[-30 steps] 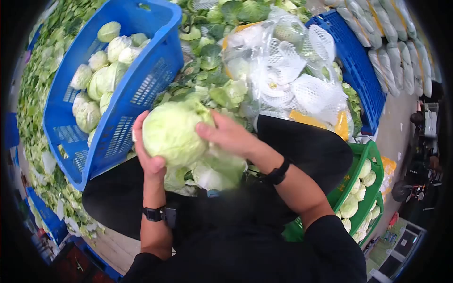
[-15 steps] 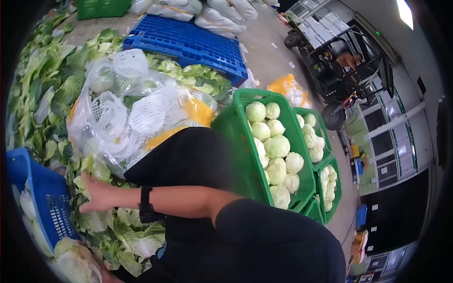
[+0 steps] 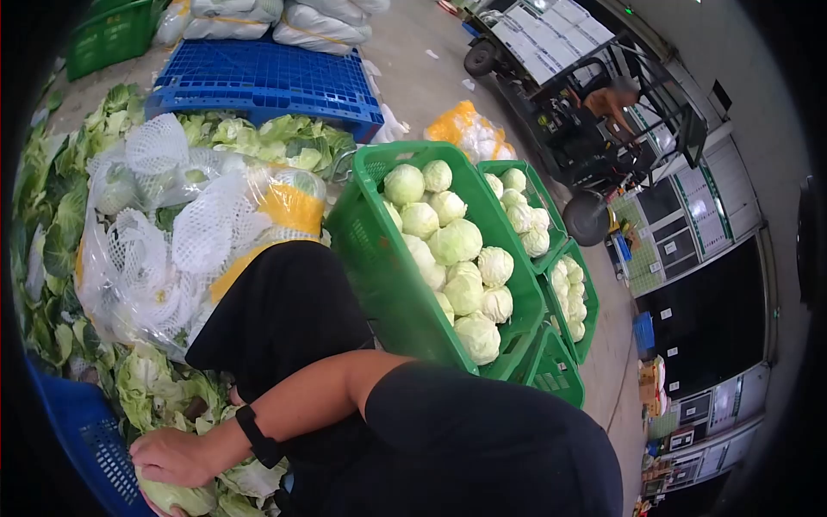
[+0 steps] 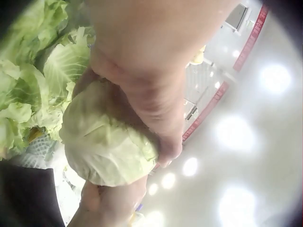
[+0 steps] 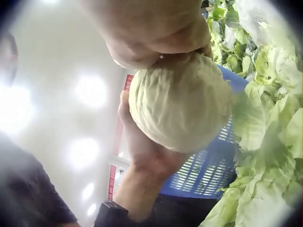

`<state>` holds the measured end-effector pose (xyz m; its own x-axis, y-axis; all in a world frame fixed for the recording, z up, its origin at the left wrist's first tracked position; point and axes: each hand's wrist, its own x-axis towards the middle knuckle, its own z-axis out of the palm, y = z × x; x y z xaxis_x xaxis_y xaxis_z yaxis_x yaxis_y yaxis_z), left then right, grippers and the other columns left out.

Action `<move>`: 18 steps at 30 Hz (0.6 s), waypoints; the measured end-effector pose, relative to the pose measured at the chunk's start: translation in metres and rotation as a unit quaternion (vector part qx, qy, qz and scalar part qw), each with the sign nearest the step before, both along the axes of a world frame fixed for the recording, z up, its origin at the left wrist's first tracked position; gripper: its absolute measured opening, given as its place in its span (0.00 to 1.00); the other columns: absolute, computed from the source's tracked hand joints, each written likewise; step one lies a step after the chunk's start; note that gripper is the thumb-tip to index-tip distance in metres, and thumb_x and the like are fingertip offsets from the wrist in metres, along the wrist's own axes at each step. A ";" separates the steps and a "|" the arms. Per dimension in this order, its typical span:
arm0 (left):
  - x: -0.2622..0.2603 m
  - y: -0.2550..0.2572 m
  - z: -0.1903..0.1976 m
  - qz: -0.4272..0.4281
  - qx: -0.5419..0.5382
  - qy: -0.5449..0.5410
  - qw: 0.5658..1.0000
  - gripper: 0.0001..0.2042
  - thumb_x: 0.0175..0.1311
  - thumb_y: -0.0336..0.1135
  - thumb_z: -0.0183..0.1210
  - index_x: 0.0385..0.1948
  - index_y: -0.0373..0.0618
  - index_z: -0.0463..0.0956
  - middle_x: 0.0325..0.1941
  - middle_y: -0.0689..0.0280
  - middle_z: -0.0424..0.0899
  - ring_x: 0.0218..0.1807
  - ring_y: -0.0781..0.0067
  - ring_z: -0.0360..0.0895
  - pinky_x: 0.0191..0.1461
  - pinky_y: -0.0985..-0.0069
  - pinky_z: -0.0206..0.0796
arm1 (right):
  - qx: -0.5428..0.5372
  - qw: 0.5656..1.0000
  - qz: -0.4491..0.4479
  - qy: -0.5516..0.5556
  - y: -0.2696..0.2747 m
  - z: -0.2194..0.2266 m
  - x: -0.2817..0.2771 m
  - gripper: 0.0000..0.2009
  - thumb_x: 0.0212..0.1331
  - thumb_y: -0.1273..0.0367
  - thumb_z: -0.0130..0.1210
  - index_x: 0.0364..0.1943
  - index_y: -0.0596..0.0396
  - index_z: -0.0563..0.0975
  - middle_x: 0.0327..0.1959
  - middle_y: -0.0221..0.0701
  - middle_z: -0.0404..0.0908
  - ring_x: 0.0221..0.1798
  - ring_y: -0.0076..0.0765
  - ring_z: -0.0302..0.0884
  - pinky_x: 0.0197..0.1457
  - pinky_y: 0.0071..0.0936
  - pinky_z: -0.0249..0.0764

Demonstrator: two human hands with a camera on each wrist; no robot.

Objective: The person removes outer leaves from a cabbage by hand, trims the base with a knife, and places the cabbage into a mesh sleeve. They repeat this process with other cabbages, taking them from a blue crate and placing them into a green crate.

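Fingers of both hands, right hand point(image 3: 172, 457) above and left hand point(image 5: 142, 146) below, clasp one trimmed cabbage point(image 5: 182, 101) (loose leaves point(image 3: 164, 388) shed); the right green crate point(image 3: 388, 258) looks nearly full.

Green crates point(image 3: 388, 267) w/ trimmed cabbages point(image 3: 457, 241), stacked in row at right. Clear bag of foam nets point(image 3: 172, 233) beside loose leaf pile point(image 3: 52, 215). Blue pallet point(image 3: 258, 77) behind, white sacks point(image 3: 241, 17) beyond. Forklift point(image 3: 594, 129) on concrete floor. Blue basket point(image 3: 86, 439) lower left.
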<state>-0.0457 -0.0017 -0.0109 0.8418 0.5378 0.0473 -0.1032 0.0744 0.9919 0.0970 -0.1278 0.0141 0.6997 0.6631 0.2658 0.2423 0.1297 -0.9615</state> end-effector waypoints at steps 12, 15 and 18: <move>0.002 -0.001 0.001 0.038 -0.012 0.030 0.999 0.56 0.48 0.64 0.71 0.74 0.36 0.54 0.70 0.47 0.65 0.68 0.49 0.69 0.69 0.55 0.66 | -0.075 0.995 0.066 -0.020 -0.012 0.020 0.042 0.09 0.42 0.69 0.64 0.28 0.58 0.82 0.30 0.40 0.81 0.35 0.48 0.81 0.40 0.39 0.76; 0.006 -0.003 0.002 0.060 0.018 0.022 0.998 0.57 0.42 0.62 0.75 0.71 0.32 0.58 0.66 0.50 0.69 0.65 0.53 0.72 0.69 0.60 0.66 | -0.062 0.991 0.121 0.002 -0.011 0.023 0.042 0.08 0.47 0.68 0.62 0.28 0.58 0.80 0.29 0.42 0.80 0.35 0.48 0.80 0.39 0.40 0.75; 0.007 -0.007 0.020 0.118 0.079 0.074 0.987 0.59 0.37 0.70 0.73 0.68 0.32 0.62 0.64 0.53 0.72 0.65 0.57 0.73 0.70 0.61 0.66 | -0.076 0.984 0.111 -0.116 -0.012 0.023 0.048 0.10 0.59 0.66 0.63 0.39 0.57 0.78 0.51 0.43 0.77 0.55 0.52 0.76 0.56 0.38 0.73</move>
<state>-0.0386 -0.0090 0.0092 0.6983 0.7151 0.0314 0.0480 -0.0906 0.9947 0.1448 -0.1399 0.0375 0.4658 0.8372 0.2865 0.4394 0.0622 -0.8961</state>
